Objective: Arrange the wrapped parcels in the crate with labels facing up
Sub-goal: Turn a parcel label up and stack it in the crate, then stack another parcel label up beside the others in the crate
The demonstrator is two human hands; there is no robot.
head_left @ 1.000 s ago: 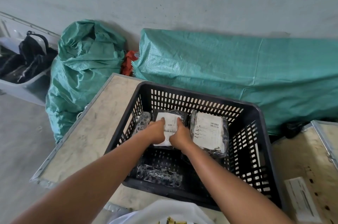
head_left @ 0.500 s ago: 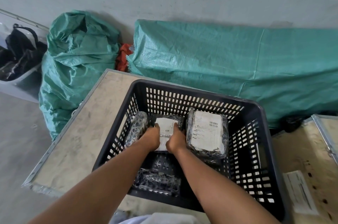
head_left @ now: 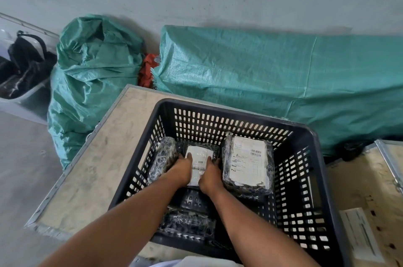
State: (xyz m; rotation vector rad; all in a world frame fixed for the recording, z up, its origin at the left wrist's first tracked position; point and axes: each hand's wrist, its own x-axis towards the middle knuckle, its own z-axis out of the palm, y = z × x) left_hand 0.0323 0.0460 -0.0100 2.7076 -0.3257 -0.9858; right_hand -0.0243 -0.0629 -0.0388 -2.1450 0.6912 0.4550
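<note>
A black slotted plastic crate [head_left: 301, 133] stands on a wooden-topped box. Inside it, my left hand [head_left: 181, 171] and my right hand [head_left: 210, 176] both grip a middle parcel [head_left: 199, 156] wrapped in clear film, its white label facing up. To its right lies a larger wrapped parcel [head_left: 247, 165] with a white barcode label up. A dark wrapped parcel [head_left: 162, 158] leans on its edge against the crate's left wall, no label showing. Another dark wrapped parcel [head_left: 187, 222] lies at the crate's near side under my forearms.
The crate sits on a metal-edged wooden box [head_left: 91, 179]. A second wooden box [head_left: 370, 190] with a white paper slip [head_left: 361, 234] is at the right. Green woven sacks [head_left: 91, 79] and a green tarp [head_left: 272, 74] line the wall. A grey bin [head_left: 19, 96] is at far left.
Both hands have moved the middle parcel slightly lower in the crate, still holding it label up. The camera view has shifted a little.
</note>
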